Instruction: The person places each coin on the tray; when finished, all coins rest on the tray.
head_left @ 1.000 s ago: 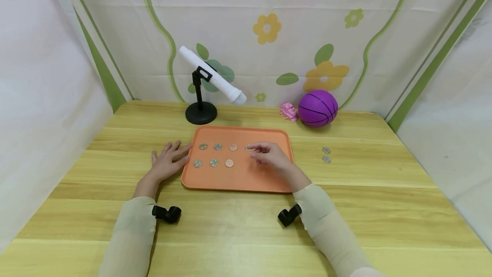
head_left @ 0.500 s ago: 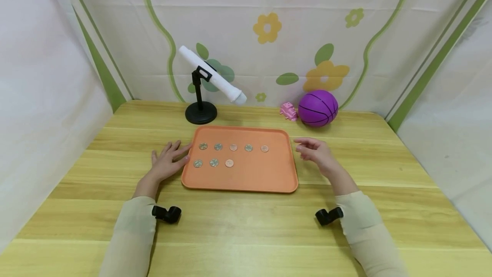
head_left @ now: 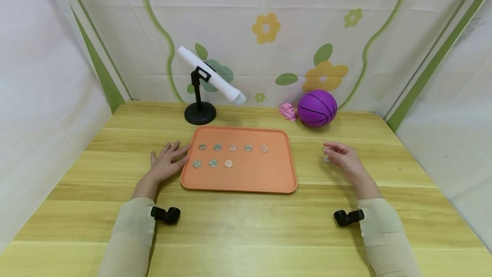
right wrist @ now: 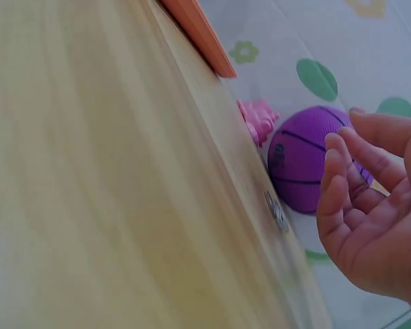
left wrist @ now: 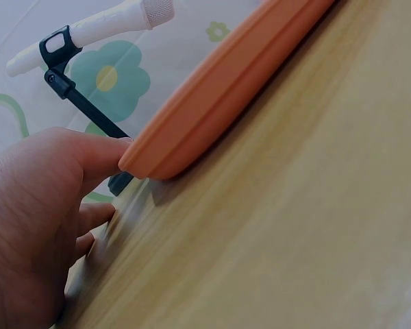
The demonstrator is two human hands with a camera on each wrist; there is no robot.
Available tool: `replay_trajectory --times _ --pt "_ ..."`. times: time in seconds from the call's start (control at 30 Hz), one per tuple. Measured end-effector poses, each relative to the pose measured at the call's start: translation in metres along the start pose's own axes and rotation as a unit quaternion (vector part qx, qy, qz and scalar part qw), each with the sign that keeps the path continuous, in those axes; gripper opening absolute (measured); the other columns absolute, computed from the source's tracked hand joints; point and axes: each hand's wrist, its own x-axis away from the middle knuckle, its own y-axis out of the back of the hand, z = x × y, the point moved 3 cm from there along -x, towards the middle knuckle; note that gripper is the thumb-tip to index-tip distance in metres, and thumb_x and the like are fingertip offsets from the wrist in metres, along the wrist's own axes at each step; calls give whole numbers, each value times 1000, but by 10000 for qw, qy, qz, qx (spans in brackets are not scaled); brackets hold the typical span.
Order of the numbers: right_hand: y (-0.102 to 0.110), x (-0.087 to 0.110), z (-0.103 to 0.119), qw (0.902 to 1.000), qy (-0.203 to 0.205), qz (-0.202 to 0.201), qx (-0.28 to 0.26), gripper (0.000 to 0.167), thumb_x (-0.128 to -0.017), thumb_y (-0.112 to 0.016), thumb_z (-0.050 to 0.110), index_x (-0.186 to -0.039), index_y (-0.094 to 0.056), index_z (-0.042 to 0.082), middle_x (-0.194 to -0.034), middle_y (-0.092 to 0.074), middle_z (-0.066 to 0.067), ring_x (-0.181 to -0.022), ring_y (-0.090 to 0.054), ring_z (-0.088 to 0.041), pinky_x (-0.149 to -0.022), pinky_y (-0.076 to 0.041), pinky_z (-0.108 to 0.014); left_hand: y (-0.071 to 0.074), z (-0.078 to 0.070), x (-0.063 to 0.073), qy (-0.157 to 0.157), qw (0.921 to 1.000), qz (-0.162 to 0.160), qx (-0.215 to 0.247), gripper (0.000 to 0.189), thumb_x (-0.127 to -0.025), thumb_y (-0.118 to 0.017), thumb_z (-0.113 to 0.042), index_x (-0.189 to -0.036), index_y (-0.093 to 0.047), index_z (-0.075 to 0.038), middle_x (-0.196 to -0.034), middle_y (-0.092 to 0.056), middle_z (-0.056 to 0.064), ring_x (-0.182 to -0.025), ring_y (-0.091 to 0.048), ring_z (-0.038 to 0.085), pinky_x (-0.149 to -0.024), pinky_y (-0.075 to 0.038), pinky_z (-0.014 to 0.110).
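My left hand (head_left: 169,163) lies on the table with fingers spread, its fingertips touching the left rim of an orange tray (head_left: 261,176). In the left wrist view the thumb (left wrist: 99,152) rests against the tray's corner (left wrist: 192,110). Several coins lie on the tray in two rows, among them a copper-coloured coin (head_left: 228,163) and a silver-coloured coin (head_left: 197,164). Right of the tray, my right hand (head_left: 347,161) hovers over silver coins (head_left: 326,159), partly covering them. The right wrist view shows its fingers bent loosely, with nothing visible between them, and coins (right wrist: 276,211) on the table below.
A white microphone (head_left: 211,75) on a black stand (head_left: 200,113) stands behind the tray. At the back right are a pink toy train (head_left: 288,111) and a purple basketball (head_left: 317,108). A flowered cloth (head_left: 230,25) hangs behind the wooden table (head_left: 238,230).
My right hand has left the tray and moved right to the coins on the table. A copper coin now shows at the right end of the tray's far row. The left hand has stayed put.
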Motion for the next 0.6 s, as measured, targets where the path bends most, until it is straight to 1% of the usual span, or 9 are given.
replay_trajectory --times 0.07,0.13,0.23,0.33,0.47,0.53,0.6 --pt "6 1 -3 9998 -56 -119 177 40 -81 -61 22 -116 -54 4 -87 -56 6 -73 -54 -7 -61 -46 -21 0 0 0 -4 10000 4 9 51 -88 -45 -38 -133 -37 -15 -139 -17 20 -126 -3 38 -86 13 61" --pt "8 4 -3 9990 -36 -203 399 44 -82 -60 19 -118 -48 -5 -86 -56 4 -69 -53 -9 -57 -45 -22 0 0 0 -7 10000 7 18 51 -88 -45 -38 -133 -37 -15 -139 -17 20 -126 -3 38 -86 13 61" --pt "9 8 -3 9965 -167 -275 778 45 -84 -58 17 -117 -45 -11 -84 -55 2 -66 -52 -10 -52 -43 -22 0 -1 0 -10 10000 13 27 51 -88 -45 -38 -133 -37 -16 -139 -17 20 -126 -3 38 -86 13 61" --pt "10 9 -8 9928 -357 -347 1091 44 -83 -59 17 -116 -48 -9 -86 -56 3 -66 -51 -8 -51 -42 -21 0 0 0 -20 10000 8 42 51 -88 -45 -38 -133 -37 -16 -139 -17 20 -126 -3 38 -86 13 61" --pt "10 8 -14 9873 -343 -465 1479 42 -82 -60 21 -113 -52 -6 -94 -55 2 -67 -48 -5 -53 -41 -20 0 1 -1 -22 10000 2 13 51 -88 -45 -38 -133 -37 -16 -139 -17 20 -126 -3 38 -86 13 61" --pt "9 7 -17 9845 -319 -516 1644 41 -82 -60 22 -112 -54 -5 -98 -54 -2 -70 -46 -5 -55 -40 -19 -1 2 -1 -18 10000 1 -11 51 -88 -45 -39 -134 -37 -17 -139 -17 20 -126 -3 38 -86 13 61" --pt "9 6 -18 9825 -325 -534 1756 41 -82 -60 23 -112 -54 -4 -104 -52 -9 -76 -46 -7 -59 -40 -18 -1 3 -1 -18 10000 -2 -31 51 -88 -45 -39 -134 -37 -17 -139 -17 20 -126 -3 38 -86 13 61"
